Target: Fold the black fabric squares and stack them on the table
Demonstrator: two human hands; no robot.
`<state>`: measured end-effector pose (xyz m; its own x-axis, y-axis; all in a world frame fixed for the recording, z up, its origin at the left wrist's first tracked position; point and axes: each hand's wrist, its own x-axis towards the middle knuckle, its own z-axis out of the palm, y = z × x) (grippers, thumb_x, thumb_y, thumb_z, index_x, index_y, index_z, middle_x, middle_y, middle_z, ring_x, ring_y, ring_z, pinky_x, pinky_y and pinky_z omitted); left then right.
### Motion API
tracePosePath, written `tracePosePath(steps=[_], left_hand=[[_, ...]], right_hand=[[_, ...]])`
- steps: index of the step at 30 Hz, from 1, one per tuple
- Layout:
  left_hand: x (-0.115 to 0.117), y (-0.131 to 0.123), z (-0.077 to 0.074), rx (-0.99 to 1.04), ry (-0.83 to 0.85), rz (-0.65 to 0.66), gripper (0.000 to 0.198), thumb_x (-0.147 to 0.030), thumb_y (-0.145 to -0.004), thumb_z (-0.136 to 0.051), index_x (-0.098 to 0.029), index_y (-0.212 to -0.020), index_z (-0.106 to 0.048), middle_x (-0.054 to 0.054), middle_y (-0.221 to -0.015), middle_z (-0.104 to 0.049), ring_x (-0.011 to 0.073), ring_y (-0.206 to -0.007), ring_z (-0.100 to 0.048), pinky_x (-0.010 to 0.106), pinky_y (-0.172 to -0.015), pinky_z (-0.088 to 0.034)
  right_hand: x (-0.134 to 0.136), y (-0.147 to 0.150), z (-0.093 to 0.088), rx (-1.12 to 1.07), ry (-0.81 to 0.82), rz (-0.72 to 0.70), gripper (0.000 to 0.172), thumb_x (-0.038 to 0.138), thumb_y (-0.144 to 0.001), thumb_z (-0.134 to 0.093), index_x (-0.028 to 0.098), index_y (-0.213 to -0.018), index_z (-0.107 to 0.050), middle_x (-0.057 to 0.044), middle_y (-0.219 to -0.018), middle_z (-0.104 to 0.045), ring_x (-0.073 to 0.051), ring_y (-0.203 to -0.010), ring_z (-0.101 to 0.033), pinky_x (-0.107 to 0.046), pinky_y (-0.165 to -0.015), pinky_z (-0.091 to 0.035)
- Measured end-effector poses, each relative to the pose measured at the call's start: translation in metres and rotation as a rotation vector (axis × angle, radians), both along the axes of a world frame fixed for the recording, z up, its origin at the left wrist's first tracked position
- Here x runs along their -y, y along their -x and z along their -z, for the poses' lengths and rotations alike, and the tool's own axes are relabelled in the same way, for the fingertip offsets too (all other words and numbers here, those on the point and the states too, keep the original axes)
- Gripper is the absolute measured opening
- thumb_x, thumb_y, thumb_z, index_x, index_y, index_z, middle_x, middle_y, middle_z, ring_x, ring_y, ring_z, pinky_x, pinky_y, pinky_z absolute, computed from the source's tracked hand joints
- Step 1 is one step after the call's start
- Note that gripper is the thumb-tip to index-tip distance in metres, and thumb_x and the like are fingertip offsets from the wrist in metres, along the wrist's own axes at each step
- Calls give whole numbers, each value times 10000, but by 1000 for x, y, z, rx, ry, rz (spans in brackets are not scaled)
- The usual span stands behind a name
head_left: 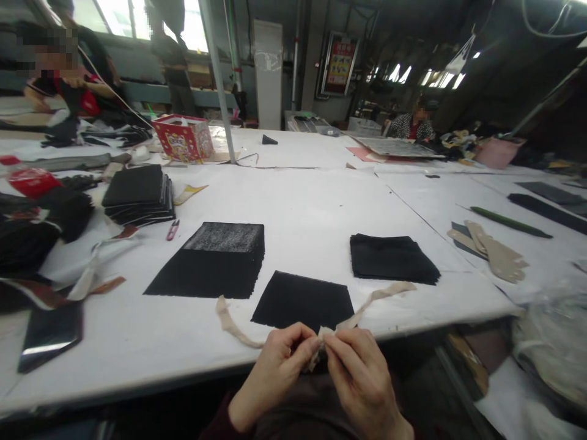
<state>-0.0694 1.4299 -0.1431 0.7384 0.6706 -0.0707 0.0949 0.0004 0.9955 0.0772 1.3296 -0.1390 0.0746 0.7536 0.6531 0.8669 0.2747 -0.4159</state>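
Left hand (pixel 274 362) and right hand (pixel 362 374), fingertips tight on beige strip (pixel 378 296).

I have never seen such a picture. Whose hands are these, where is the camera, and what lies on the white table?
There is no machine: a person works with bare hands. The camera sits on that person's head and looks forward and down, so the left hand and right hand at the bottom are their own. Both pinch one beige strip, whose ends trail onto the white table. Beyond the hands lies a flat black square; behind it are a thick black stack on the left and a lower black stack on the right. Farther back stands a red box. Other people work far behind.
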Motion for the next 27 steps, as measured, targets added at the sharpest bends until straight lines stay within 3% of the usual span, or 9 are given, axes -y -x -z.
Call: tracePosePath(steps=[4,12,18,23,27], left_hand=[[5,-3,4,3,22,4,226,-386,-871,-617,-170,-893,-680,-1,-714,-618,117,-678,-518,223,-646,-408],[6,-11,6,-53,-12,-74,209,-316,-880,-574,-178,-796,-706,24,-714,-680,137,-686,-571,229,-637,-421],[1,-15,14,13,161,-60,230,-362,-866,-603,-159,-822,-700,24,-696,-665,115,-612,-529,223,-583,-410],[-5,-13,10,-41,-16,-35,207,-331,-892,-580,-198,-848,-733,29,-779,-715,149,-736,-614,234,-680,-443],[-5,-12,5,-97,-196,-1,192,-298,-908,-559,-236,-906,-741,25,-840,-732,159,-760,-635,247,-708,-442]], right_hand=[[0,1,9,-58,4,48,220,27,-904,-536,167,-1062,-597,-71,-925,-574,-197,-852,-540,-357,-741,-476],[-5,2,11,-54,1,96,149,60,-921,-534,174,-997,-592,-52,-873,-590,-187,-809,-545,-350,-722,-444],[-6,0,9,-38,-21,108,153,53,-905,-552,169,-989,-604,-50,-858,-595,-180,-794,-544,-346,-723,-444],[-2,-10,-1,-283,101,77,105,127,-943,-527,194,-949,-608,-53,-888,-591,-179,-840,-569,-314,-720,-489],[-2,-15,-5,-199,126,62,114,124,-937,-538,207,-952,-615,-45,-871,-592,-185,-824,-563,-328,-733,-473]])
